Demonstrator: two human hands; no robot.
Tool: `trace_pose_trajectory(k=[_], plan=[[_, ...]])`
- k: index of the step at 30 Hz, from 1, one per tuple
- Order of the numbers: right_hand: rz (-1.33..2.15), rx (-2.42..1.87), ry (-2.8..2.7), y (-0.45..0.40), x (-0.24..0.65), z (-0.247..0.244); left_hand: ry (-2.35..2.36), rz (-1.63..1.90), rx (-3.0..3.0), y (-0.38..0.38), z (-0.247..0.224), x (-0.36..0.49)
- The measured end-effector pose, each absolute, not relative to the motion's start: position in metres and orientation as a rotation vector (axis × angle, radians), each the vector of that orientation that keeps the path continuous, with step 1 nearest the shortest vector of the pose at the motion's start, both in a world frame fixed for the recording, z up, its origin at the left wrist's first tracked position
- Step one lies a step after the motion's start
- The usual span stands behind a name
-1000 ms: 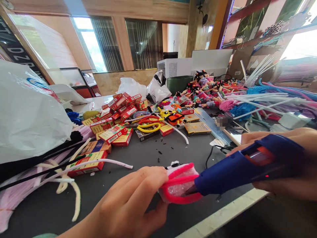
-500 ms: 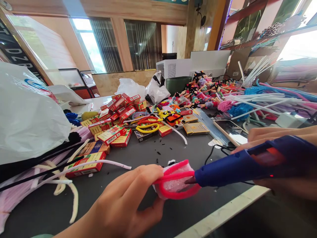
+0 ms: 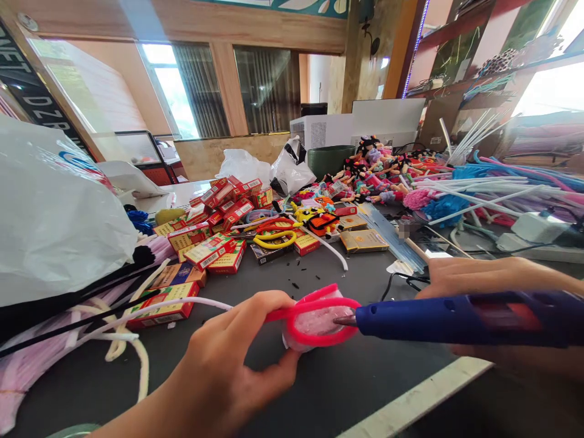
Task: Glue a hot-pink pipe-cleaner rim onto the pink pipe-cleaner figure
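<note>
Pale craft piece point(image 3: 312, 322), glossy-faced and looped with fuzzy hot-pink stem point(image 3: 320, 342), is pinched in the left hand point(image 3: 232, 353) above the dark tabletop point(image 3: 365, 386), at the blue glue gun point(image 3: 410, 320) the right hand point(image 3: 493, 275) grips.

It looked to me like a craft workshop set up in an office-like room. The right hand point(image 3: 483, 280) gripped a blue glue gun point(image 3: 424, 319) over a dark table point(image 3: 365, 377), and black snippets point(image 3: 295, 285) lay just beyond the left hand point(image 3: 246, 347). Left of that hand ran a bundle of pale pink fuzzy stems point(image 3: 27, 365); past the right hand sprawled blue fuzzy stems point(image 3: 502, 170). Small printed boxes point(image 3: 212, 250) were piled beyond the left hand, and farther off, between the two hands, little dolls point(image 3: 376, 173) lay heaped. The office side showed well beyond the hands: a white flat panel point(image 3: 387, 115) like a monitor's back, and dark blinds point(image 3: 196, 91). Loaded shelves point(image 3: 456, 27) rose past the right hand.
</note>
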State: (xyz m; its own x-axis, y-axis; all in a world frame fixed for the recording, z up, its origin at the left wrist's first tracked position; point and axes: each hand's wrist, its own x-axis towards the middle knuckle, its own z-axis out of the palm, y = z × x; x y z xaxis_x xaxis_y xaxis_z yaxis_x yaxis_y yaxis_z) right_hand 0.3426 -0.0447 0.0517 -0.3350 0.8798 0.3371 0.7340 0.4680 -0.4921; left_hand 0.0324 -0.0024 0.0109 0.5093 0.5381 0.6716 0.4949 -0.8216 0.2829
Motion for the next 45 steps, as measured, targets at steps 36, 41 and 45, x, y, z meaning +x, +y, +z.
trace_pose_trajectory(k=[36, 41, 45], plan=[[0.401, -1.276, -2.231, -0.041, 0.340, 0.046, 1.043, 1.201, 2.621, -0.002, 0.012, 0.035], [0.328, -1.241, -2.271, -0.041, 0.345, 0.050, 1.007, 1.195, 2.600, -0.002, 0.014, 0.036], [0.289, -1.198, -2.299, -0.043, 0.347, 0.055, 0.989, 1.196, 2.620, -0.001, 0.013, 0.034]])
